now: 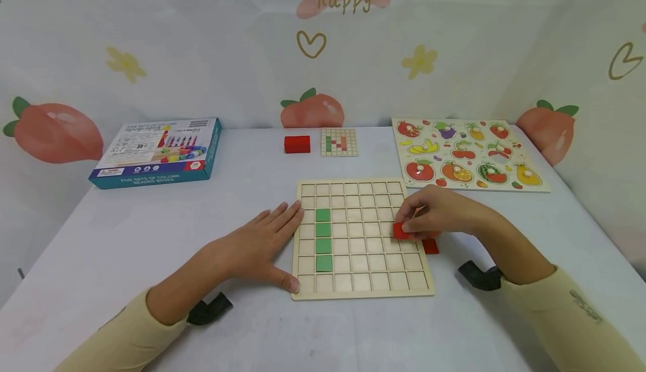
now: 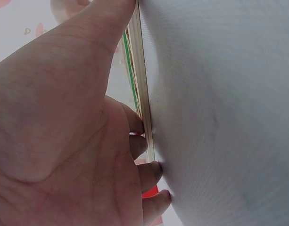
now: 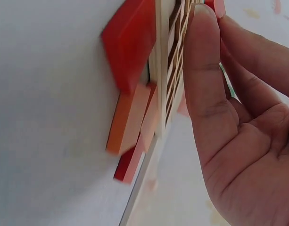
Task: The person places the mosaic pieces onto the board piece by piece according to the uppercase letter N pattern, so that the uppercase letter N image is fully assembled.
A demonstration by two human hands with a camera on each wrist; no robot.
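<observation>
A wooden grid board (image 1: 360,283) lies flat on the white table, with a column of several green tiles (image 1: 323,246) in its left part. Along the board's left edge rests my left hand (image 1: 254,248), fingers extended and thumb near the front corner. In the left wrist view its fingertips (image 2: 151,175) meet the board's side and the cloth. My right hand (image 1: 441,212) pinches a small red tile (image 1: 400,230) between thumb and fingers over the right-hand columns. Beneath that hand, beside the board, lie a loose red tile (image 3: 132,44) and an orange tile (image 3: 127,120).
Behind the board are a red block (image 1: 296,144) and a small pattern card (image 1: 338,152) showing green and red squares. A boxed bead set (image 1: 156,153) lies at the back left, a fruit peg puzzle (image 1: 461,153) at the back right. A printed cloth (image 1: 242,52) hangs behind.
</observation>
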